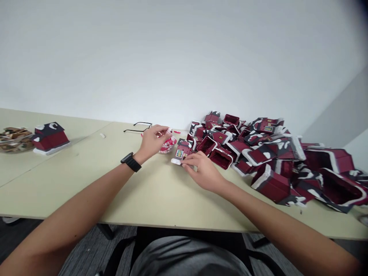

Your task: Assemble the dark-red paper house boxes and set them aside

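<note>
Toy house (183,150) is held by the palm-down right hand (204,171).

Wore a black, broad-strapped wristwatch (132,162) on the left wrist (139,157) and a grey garment (184,257) creased in dark folds.

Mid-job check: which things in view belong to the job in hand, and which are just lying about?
Likely the job's:
small house, at the right hand
red-and-white pieces, by the left hand
pile of similar houses
lone house, left

Seemingly lying about:
eyeglasses
brown pieces, far left
</note>
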`<action>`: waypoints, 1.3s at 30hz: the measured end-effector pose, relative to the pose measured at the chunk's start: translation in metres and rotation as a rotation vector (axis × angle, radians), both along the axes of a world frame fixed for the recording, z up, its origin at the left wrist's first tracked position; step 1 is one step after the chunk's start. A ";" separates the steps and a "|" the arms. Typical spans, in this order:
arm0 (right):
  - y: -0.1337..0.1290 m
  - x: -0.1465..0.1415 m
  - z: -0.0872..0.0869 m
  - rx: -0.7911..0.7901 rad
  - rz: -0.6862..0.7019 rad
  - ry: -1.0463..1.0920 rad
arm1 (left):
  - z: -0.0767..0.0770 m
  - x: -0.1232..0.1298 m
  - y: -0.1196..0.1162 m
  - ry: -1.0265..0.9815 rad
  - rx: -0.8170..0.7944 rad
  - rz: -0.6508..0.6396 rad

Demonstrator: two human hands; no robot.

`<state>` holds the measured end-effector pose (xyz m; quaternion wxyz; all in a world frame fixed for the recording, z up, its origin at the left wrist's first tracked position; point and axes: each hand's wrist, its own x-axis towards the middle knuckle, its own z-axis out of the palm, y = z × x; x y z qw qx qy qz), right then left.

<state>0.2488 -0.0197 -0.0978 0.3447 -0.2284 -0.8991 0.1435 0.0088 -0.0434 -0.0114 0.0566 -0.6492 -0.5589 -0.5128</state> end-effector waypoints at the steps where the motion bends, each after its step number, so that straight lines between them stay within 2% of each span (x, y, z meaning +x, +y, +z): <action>1: 0.001 0.000 0.001 -0.064 0.019 0.023 | -0.003 0.008 -0.001 -0.007 -0.018 -0.029; 3: 0.007 0.000 0.001 -0.161 0.001 0.098 | -0.010 0.021 -0.004 -0.045 -0.086 -0.121; 7: 0.034 -0.005 -0.007 -0.143 -0.174 0.370 | -0.023 0.040 -0.008 -0.178 -0.221 -0.288; 9: 0.048 -0.007 -0.014 -0.272 -0.100 0.429 | -0.027 0.044 -0.008 -0.228 -0.238 -0.326; 12: 0.061 -0.006 -0.023 -0.606 0.147 0.406 | -0.028 0.047 -0.009 -0.282 -0.266 -0.353; 14: 0.063 -0.003 -0.025 -0.702 0.223 0.383 | -0.029 0.049 -0.010 -0.306 -0.307 -0.335; 16: 0.064 -0.001 -0.025 -0.692 0.189 0.397 | -0.029 0.052 -0.012 -0.351 -0.364 -0.330; 20: 0.068 -0.001 -0.025 -0.648 0.000 0.525 | -0.033 0.059 -0.014 -0.508 -0.472 -0.367; 26: 0.065 -0.007 -0.027 -0.484 -0.089 0.643 | -0.042 0.058 -0.010 -0.613 -0.527 -0.363; 34: 0.039 -0.003 -0.015 -0.353 -0.212 0.624 | -0.044 0.063 -0.011 -0.599 -0.482 -0.378; 39: 0.034 -0.002 -0.015 -0.244 -0.238 0.556 | -0.046 0.063 -0.011 -0.603 -0.464 -0.346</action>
